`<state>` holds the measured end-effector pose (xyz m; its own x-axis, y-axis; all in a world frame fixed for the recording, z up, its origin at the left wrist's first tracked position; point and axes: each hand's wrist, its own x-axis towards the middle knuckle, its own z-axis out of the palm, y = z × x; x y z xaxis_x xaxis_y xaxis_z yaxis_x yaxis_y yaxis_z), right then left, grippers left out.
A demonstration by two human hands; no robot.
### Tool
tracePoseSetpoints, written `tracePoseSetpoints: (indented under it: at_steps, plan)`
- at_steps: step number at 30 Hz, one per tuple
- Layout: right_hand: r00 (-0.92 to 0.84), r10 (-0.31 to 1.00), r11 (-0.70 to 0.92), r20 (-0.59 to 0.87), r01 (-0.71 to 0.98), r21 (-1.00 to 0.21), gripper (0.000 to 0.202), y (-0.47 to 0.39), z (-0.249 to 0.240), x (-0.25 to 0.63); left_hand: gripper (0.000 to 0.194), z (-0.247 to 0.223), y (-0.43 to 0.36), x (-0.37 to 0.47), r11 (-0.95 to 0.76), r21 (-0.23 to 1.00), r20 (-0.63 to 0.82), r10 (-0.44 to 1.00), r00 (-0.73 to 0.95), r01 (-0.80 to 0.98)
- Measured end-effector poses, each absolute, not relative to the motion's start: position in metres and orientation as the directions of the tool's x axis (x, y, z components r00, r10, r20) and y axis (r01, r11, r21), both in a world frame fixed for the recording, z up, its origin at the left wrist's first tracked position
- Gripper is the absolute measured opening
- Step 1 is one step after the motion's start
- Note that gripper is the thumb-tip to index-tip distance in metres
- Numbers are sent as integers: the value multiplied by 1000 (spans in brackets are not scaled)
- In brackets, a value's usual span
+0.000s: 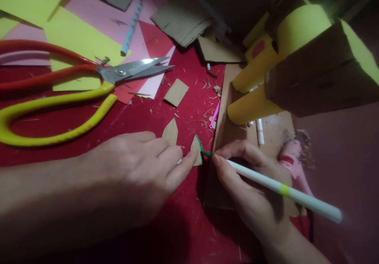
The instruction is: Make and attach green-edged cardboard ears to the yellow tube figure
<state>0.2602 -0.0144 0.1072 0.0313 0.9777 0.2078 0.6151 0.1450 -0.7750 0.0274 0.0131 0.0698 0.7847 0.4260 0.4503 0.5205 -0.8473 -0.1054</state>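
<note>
**Head view: green marker on a tiny cardboard point, right along the edge**

So the step in hand looks like edge colouring. The pointed cardboard piece [196,147] lies on the red surface [127,115], just left of a brown cardboard base [223,131]. Green runs from its tip down the right side — call it 1 to 3 o'clock — while the front is mostly bare brown.

The hands are apart, each with its own job. The left hand [148,165], coming in from 8 or 9, presses a fingertip on the piece. There's a bit of white by its fingers, so I can't tell whether it's gripping anything. The right hand [254,195] has the white marker [281,189] pinched near the nib, barrel slanting off between 3 and 4, nib seemingly on the green edge.

Clocking from that piece: a second pointed piece [171,132] at 10, no green visible, a rectangular offcut [176,92] at 11, the big scissors [120,72] farther out at 10.

My read on the next move: it calls for steady pinning and a light nib along the edge. The fingertip covers some cardboard — getting colour there would mean shifting it.
</note>
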Motion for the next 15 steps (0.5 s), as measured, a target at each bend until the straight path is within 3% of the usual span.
tracePoseSetpoints:
  at_steps: [6, 15]
  plan:
    - [-6, 984, 145, 178, 602, -785, 19, -14, 111, 262, 62, 70, 12, 27, -840, -106, 407, 452, 793, 533]
    - [-18, 985, 151, 173, 580, -801, 20, -18, 106, 266, 51, 81, 19, 21, -874, -114, 398, 395, 828, 472]
